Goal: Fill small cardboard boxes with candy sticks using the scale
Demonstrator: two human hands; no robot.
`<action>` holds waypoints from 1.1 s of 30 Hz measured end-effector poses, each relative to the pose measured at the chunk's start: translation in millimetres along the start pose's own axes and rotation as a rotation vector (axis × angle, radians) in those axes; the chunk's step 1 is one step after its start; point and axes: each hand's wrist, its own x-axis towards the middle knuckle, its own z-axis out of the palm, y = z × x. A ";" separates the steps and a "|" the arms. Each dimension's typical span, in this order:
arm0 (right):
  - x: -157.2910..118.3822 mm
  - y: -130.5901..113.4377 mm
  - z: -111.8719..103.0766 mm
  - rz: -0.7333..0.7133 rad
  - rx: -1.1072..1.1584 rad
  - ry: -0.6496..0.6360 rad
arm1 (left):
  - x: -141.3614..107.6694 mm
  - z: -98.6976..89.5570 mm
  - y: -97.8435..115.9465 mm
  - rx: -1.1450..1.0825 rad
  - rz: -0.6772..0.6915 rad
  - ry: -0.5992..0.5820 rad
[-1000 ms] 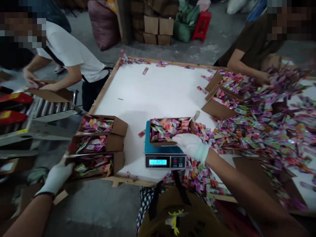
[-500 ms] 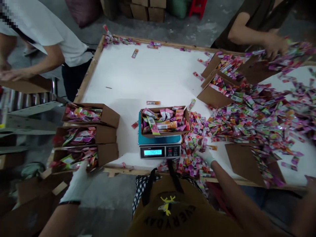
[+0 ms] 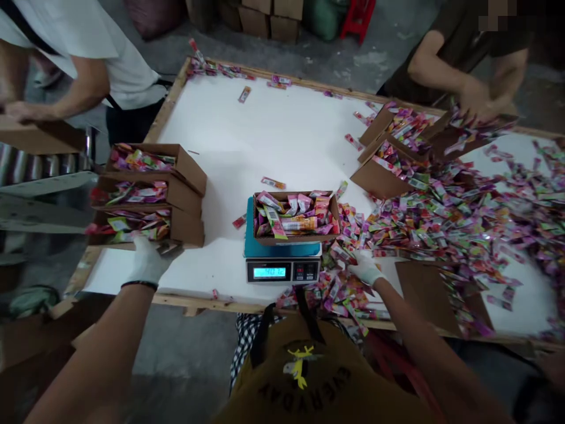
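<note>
Tipping of near carton [image 3: 188,228] could be caused by left hand [image 3: 148,259] pressure; grip indeterminable, as for right hand [image 3: 365,271].

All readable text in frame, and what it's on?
"EVERYDAY": the wearer's apron, under a yellow emblem.
"4072": scale display; digits faint, decimal point unclear.
Too small or blurred: marks on the scale keys, the small print above the display, and the print on the candy-coloured packets.
</note>
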 end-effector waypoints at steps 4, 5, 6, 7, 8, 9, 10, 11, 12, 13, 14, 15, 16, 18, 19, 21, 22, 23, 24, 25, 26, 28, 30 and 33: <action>-8.6 28.7 -53.7 -0.034 -0.025 -0.027 | -14.4 9.8 -30.8 0.007 -0.175 -0.132; -11.6 32.3 -68.0 -0.045 -0.044 -0.041 | -22.8 11.5 -43.2 0.041 -0.205 -0.168; -15.1 33.2 -82.0 -0.061 -0.063 -0.042 | -31.9 13.2 -56.0 0.080 -0.221 -0.195; -18.9 30.7 -95.4 -0.093 -0.072 -0.019 | -41.1 15.2 -68.4 0.117 -0.224 -0.222; -23.4 23.9 -108.1 -0.145 -0.059 0.034 | -49.8 17.6 -79.4 0.144 -0.212 -0.246; -28.4 12.4 -119.7 -0.218 -0.016 0.114 | -57.7 20.4 -88.5 0.163 -0.193 -0.271; -34.2 -4.0 -129.8 -0.309 0.057 0.204 | -64.8 23.7 -95.4 0.173 -0.170 -0.296; -40.4 -25.2 -138.2 -0.412 0.140 0.291 | -71.1 27.4 -100.1 0.178 -0.145 -0.318; -46.8 -50.4 -144.7 -0.518 0.216 0.361 | -76.8 31.3 -102.8 0.180 -0.120 -0.339; -53.0 -78.8 -149.0 -0.614 0.262 0.395 | -82.1 35.4 -104.0 0.181 -0.095 -0.359; -58.3 -109.0 -151.1 -0.707 0.262 0.424 | -87.4 39.3 -104.3 0.185 -0.071 -0.378; -62.3 -139.5 -151.1 -0.794 0.219 0.425 | -92.7 42.8 -104.1 0.191 -0.049 -0.399; -64.5 -168.9 -149.1 -0.859 0.151 0.419 | -98.3 45.7 -103.8 0.199 -0.029 -0.420; -62.5 -218.7 -140.7 -0.925 -0.044 0.349 | -110.1 49.0 -104.0 0.216 0.003 -0.462; -58.7 -236.9 -135.4 -0.945 -0.130 0.295 | -116.1 49.0 -104.7 0.227 0.016 -0.477; -48.8 -257.4 -125.8 -0.977 -0.195 0.221 | -127.1 45.9 -107.2 0.252 0.035 -0.489; -44.4 -259.6 -123.0 -0.994 -0.153 0.236 | -131.8 43.1 -108.7 0.264 0.040 -0.489; -41.6 -256.8 -122.3 -1.010 -0.064 0.285 | -135.7 39.9 -110.0 0.272 0.047 -0.488; -41.0 -249.7 -124.1 -1.018 0.061 0.362 | -138.7 36.7 -111.0 0.276 0.058 -0.488; -42.9 -239.1 -128.7 -1.012 0.202 0.451 | -140.6 33.8 -111.2 0.276 0.072 -0.487; -47.2 -225.7 -135.9 -0.988 0.330 0.523 | -141.3 31.7 -110.4 0.273 0.086 -0.484; -61.4 -193.3 -155.7 -0.902 0.493 0.584 | -139.8 30.9 -103.8 0.256 0.117 -0.465; -77.6 -156.5 -175.9 -0.800 0.518 0.566 | -136.3 35.5 -88.7 0.228 0.161 -0.428; -92.3 -99.6 -188.6 -0.683 0.378 0.405 | -135.6 51.3 -48.2 0.201 0.319 -0.373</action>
